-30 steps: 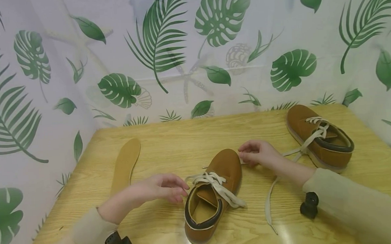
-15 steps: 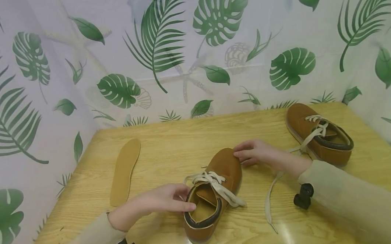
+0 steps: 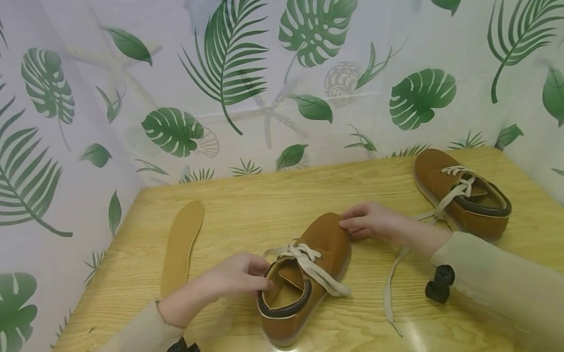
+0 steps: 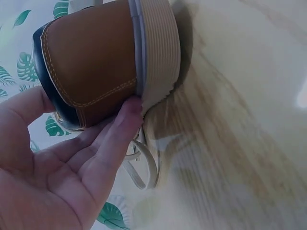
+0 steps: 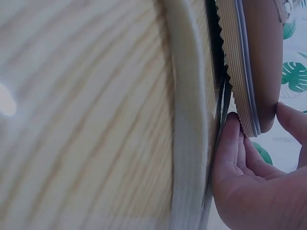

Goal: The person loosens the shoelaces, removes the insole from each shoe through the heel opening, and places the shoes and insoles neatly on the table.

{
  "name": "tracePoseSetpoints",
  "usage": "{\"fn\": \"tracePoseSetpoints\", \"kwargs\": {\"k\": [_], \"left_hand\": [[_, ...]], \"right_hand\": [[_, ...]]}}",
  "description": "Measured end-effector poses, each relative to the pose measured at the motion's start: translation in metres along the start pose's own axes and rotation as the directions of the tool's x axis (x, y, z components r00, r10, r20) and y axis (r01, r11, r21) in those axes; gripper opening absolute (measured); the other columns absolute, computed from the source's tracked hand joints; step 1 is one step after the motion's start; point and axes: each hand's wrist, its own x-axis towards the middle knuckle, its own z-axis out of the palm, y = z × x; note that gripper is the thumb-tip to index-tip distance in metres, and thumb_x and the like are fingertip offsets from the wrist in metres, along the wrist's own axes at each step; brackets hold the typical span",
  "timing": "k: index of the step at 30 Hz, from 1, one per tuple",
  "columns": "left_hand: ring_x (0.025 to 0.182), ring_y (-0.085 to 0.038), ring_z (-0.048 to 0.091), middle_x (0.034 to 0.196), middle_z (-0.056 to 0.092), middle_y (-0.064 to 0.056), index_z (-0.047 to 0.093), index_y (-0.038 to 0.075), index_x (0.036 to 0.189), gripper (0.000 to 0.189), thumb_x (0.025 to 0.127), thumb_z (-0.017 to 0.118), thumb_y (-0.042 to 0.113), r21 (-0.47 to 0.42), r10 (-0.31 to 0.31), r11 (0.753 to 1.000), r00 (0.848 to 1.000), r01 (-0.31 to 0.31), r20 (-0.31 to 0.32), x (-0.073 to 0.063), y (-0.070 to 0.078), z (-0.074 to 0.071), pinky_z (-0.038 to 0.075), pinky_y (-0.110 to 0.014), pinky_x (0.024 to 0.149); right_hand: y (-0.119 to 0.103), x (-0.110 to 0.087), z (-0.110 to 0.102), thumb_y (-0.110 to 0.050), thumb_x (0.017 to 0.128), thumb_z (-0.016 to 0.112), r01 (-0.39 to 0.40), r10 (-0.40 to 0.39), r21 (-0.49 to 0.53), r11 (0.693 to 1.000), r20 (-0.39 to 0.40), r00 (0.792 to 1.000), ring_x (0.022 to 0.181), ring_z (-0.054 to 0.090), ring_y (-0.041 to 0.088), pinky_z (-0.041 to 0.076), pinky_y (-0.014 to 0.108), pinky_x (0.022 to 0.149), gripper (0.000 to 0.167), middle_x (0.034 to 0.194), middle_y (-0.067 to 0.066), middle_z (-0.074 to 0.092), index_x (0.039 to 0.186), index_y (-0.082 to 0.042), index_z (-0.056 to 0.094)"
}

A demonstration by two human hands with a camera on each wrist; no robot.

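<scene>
A brown shoe (image 3: 324,233) with cream laces, a dark padded collar and a ribbed sole sits mid-table, its toe pointing away to the right. My left hand (image 3: 234,275) grips the left side of its collar, thumb inside the opening. In the left wrist view the fingers (image 4: 120,132) lie along the outer side of the shoe's heel part (image 4: 96,57). At the toe, my right hand (image 3: 376,225) holds the tip. The right wrist view has the thumb (image 5: 290,120) on the upper and the other fingers against the sole edge (image 5: 242,105).
A tan insole (image 3: 182,247) lies on the wooden table (image 3: 245,199) at the left, partly behind my left forearm. The matching brown shoe (image 3: 432,176) stands at the back right, its long loose lace (image 3: 388,292) trailing forward beneath my right arm. A leaf-patterned curtain (image 3: 258,81) surrounds the table.
My left hand has moved right onto the collar and taken hold of it. My right hand has closed in from beside the toe onto it. The shoe's heel has shifted slightly left.
</scene>
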Motion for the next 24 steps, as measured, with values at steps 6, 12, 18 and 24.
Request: {"fn": "tracePoseSetpoints", "kwargs": {"k": [6, 12, 18, 24], "left_hand": [[0.095, -0.013, 0.075, 0.108, 0.080, -0.018, 0.074, -0.006, 0.112, 0.027, 0.090, 0.072, 0.010, 0.025, -0.007, 1.000, 0.997, 0.008, -0.071, 0.010, -0.002, -0.012, 0.065, -0.030, 0.081], [0.085, -0.013, 0.075, 0.102, 0.081, -0.017, 0.075, -0.007, 0.112, 0.030, 0.089, 0.076, 0.012, 0.068, -0.031, 0.997, 0.989, 0.041, -0.148, 0.019, -0.003, -0.024, 0.065, -0.031, 0.078], [0.083, -0.012, 0.074, 0.100, 0.081, -0.015, 0.078, -0.004, 0.108, 0.022, 0.092, 0.078, 0.012, 0.102, -0.022, 0.994, 0.975, 0.046, -0.222, 0.026, -0.002, -0.030, 0.064, -0.032, 0.077], [0.085, -0.012, 0.074, 0.099, 0.082, -0.013, 0.081, -0.001, 0.105, 0.017, 0.093, 0.078, 0.012, 0.128, 0.001, 0.991, 0.964, 0.035, -0.266, 0.033, -0.001, -0.034, 0.061, -0.028, 0.077]], "right_hand": [[0.005, -0.010, -0.007, -0.012, 0.109, 0.055, -0.001, 0.001, 0.032, 0.999, 0.010, 1.000, 0.112, 0.067, 0.012, 0.060, 0.029, 0.101, 0.061, 0.155, 0.042, 0.042, 0.152, 0.024, 0.031], [0.011, -0.022, -0.012, -0.014, 0.107, 0.058, -0.001, 0.000, 0.026, 1.000, 0.029, 1.000, 0.114, 0.069, 0.014, 0.060, 0.031, 0.102, 0.064, 0.151, 0.039, 0.048, 0.152, 0.024, 0.032], [0.018, -0.032, -0.016, -0.015, 0.105, 0.062, -0.012, 0.012, 0.001, 1.000, 0.013, 1.000, 0.110, 0.071, 0.016, 0.062, 0.031, 0.099, 0.064, 0.140, 0.031, 0.060, 0.149, 0.023, 0.036], [0.022, -0.044, -0.019, -0.013, 0.106, 0.062, -0.035, 0.035, -0.028, 0.999, -0.006, 0.999, 0.108, 0.072, 0.017, 0.063, 0.031, 0.095, 0.060, 0.133, 0.027, 0.066, 0.145, 0.026, 0.040]]}}
